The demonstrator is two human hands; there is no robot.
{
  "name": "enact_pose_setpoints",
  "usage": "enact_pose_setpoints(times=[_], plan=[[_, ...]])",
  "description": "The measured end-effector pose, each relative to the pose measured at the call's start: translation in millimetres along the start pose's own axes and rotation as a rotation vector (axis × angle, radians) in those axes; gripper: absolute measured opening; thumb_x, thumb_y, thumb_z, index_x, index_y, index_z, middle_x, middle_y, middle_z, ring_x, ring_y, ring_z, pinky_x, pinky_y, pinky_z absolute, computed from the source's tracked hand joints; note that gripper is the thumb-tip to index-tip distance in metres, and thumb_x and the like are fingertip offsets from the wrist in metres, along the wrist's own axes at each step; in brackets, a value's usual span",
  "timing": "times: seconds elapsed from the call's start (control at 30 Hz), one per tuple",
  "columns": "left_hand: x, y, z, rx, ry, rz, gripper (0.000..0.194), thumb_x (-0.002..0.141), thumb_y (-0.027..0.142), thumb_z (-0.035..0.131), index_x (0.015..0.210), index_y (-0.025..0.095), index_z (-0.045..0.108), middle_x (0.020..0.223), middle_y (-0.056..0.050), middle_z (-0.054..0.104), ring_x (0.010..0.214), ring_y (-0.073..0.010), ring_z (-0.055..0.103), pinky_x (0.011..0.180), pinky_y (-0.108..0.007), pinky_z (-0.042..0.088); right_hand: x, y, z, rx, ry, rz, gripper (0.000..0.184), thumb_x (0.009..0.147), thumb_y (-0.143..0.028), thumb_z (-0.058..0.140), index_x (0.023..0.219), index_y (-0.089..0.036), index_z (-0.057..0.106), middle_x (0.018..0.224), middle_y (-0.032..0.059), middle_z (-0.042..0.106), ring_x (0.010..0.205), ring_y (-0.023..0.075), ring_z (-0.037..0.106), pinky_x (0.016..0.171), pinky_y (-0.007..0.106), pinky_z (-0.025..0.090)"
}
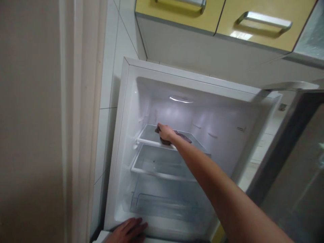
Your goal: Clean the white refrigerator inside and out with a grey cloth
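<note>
My right hand reaches deep into an open refrigerator, its fingers closed on a dark greyish-brown cloth. The cloth is pressed on the upper glass shelf, bunched under the hand and trailing to the right. At the bottom of the view, my left hand lies with fingers stretched out at the lower front edge of the refrigerator. Part of that hand is cut off by the frame.
A second glass shelf and a clear drawer sit below. The refrigerator door stands swung out on the right. Yellow cabinets hang overhead. A pale door frame rises close on the left.
</note>
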State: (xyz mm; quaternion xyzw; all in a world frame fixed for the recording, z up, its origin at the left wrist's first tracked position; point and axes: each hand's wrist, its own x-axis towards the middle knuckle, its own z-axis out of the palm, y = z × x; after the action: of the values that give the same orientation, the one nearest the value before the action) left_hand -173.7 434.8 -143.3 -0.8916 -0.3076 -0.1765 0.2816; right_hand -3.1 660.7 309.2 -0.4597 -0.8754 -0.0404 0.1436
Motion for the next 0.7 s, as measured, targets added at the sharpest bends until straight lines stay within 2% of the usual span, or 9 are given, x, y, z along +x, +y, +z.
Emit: enact_pose_setpoints(times=[0.07, 0.13, 0.23, 0.3, 0.4, 0.5, 0.6, 0.7], plan=[[2, 2, -2.1, -0.01, -0.015, -0.009, 0.059, 0.098, 0.038, 0.083, 0.154, 0.04, 0.065, 0.167, 0.009, 0.06, 0.138, -0.0217, 0.066, 0.115, -0.03, 0.054, 4, 24, -19, 0.017, 0.022, 0.028, 0.054, 0.101, -0.012, 0.051, 0.153, -0.027, 0.056, 0.135, 0.0065, 0.074, 0.117, 0.0204, 0.071, 0.098, 0.028, 0.055], [4, 4, -4.4, -0.014, -0.022, -0.005, 0.055, 0.098, 0.034, 0.083, 0.151, 0.038, 0.068, 0.164, 0.008, 0.063, 0.136, -0.0218, 0.066, 0.114, -0.03, 0.054, 1, 53, -38, 0.003, 0.053, 0.1, 0.054, 0.104, -0.016, 0.053, 0.158, -0.025, 0.051, 0.137, 0.0079, 0.073, 0.115, 0.0197, 0.072, 0.094, 0.026, 0.056], [8, 4, -12.1, -0.025, -0.058, -0.006, 0.055, 0.096, 0.032, 0.085, 0.149, 0.038, 0.069, 0.162, 0.007, 0.065, 0.134, -0.0229, 0.069, 0.111, -0.031, 0.056, -17, 90, -47, -0.084, 0.091, 0.249, 0.045, 0.105, -0.028, 0.064, 0.149, -0.015, 0.058, 0.135, 0.0172, 0.071, 0.117, 0.0279, 0.072, 0.099, 0.036, 0.057], [9, 4, -18.6, -0.037, -0.077, -0.013, 0.062, 0.095, 0.033, 0.086, 0.154, 0.038, 0.065, 0.165, 0.006, 0.062, 0.137, -0.0238, 0.068, 0.114, -0.031, 0.055, -31, 104, -42, -0.129, 0.089, 0.281, 0.039, 0.109, -0.033, 0.063, 0.142, -0.014, 0.064, 0.136, 0.0172, 0.069, 0.121, 0.0293, 0.07, 0.105, 0.045, 0.056], [8, 5, -24.0, -0.069, -0.047, -0.028, 0.07, 0.096, 0.035, 0.084, 0.161, 0.04, 0.058, 0.17, 0.005, 0.057, 0.143, -0.0237, 0.063, 0.12, -0.031, 0.048, -41, 108, -33, -0.133, 0.029, 0.242, 0.035, 0.114, -0.04, 0.055, 0.136, -0.017, 0.07, 0.136, 0.013, 0.071, 0.124, 0.0262, 0.068, 0.111, 0.047, 0.054], [7, 6, -21.9, -0.044, 0.023, -0.036, 0.07, 0.096, 0.032, 0.084, 0.161, 0.04, 0.058, 0.169, 0.005, 0.058, 0.143, -0.0228, 0.061, 0.121, -0.031, 0.046, -36, 99, -31, -0.087, -0.076, 0.229, 0.052, 0.117, -0.054, 0.044, 0.126, -0.017, 0.079, 0.127, 0.0152, 0.075, 0.118, 0.0276, 0.072, 0.105, 0.041, 0.056], [6, 6, -17.3, 0.005, 0.062, -0.017, 0.067, 0.098, 0.033, 0.081, 0.16, 0.039, 0.059, 0.169, 0.005, 0.058, 0.143, -0.0229, 0.059, 0.12, -0.031, 0.048, -27, 85, -25, -0.027, -0.127, 0.206, 0.07, 0.107, -0.077, 0.049, 0.143, -0.023, 0.075, 0.139, 0.0176, 0.071, 0.119, 0.0301, 0.073, 0.1, 0.038, 0.058], [4, 6, -11.4, 0.022, 0.063, -0.002, 0.061, 0.1, 0.034, 0.078, 0.159, 0.038, 0.061, 0.17, 0.005, 0.057, 0.141, -0.0237, 0.06, 0.117, -0.031, 0.049, -22, 78, -15, 0.036, -0.127, 0.166, 0.079, 0.097, -0.083, 0.064, 0.157, -0.031, 0.064, 0.148, 0.0146, 0.067, 0.126, 0.0301, 0.07, 0.102, 0.036, 0.058]])
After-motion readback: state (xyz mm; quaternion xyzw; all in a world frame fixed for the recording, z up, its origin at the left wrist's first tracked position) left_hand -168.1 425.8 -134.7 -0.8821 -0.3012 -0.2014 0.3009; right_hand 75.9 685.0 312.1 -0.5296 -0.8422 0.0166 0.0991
